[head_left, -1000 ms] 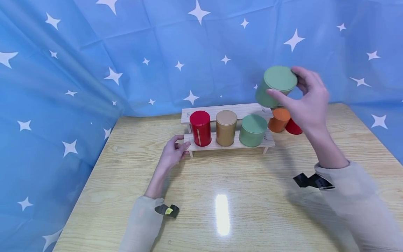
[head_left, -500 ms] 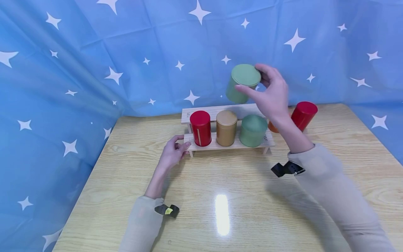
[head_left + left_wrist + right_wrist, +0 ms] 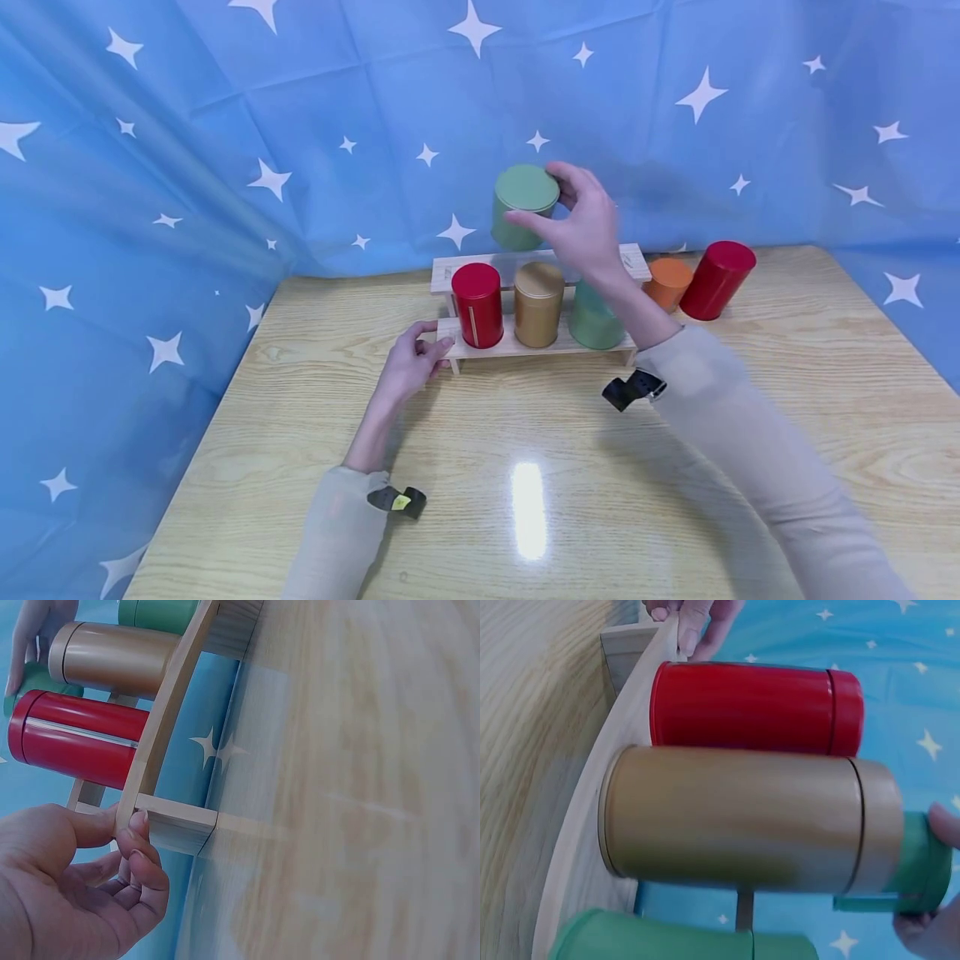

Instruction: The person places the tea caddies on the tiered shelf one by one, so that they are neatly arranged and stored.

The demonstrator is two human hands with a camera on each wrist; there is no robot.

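Note:
My right hand [image 3: 581,221] grips a green canister [image 3: 525,200] by its sides, thumb in front and fingers behind, above the back step of a two-step wooden rack. My left hand [image 3: 411,360] pinches the left end of the rack's front step [image 3: 510,348]. On that step stand a red canister [image 3: 477,307], a gold canister [image 3: 538,305] and a second green canister [image 3: 596,321], partly hidden by my right forearm. The left wrist view shows thumb and fingertips [image 3: 139,825] on the board's end. In the right wrist view, the gold canister [image 3: 735,817] partly covers the held one [image 3: 926,862].
Right of the rack, an orange canister [image 3: 667,282] and a taller red canister [image 3: 717,279] stand on the wooden table [image 3: 525,417]. A blue curtain with white stars [image 3: 375,125] hangs behind the table and along its left side.
My right hand has carried the green canister leftward, from above the rack's right end to above its middle. The left hand has stayed on the rack. The orange and red canisters are uncovered.

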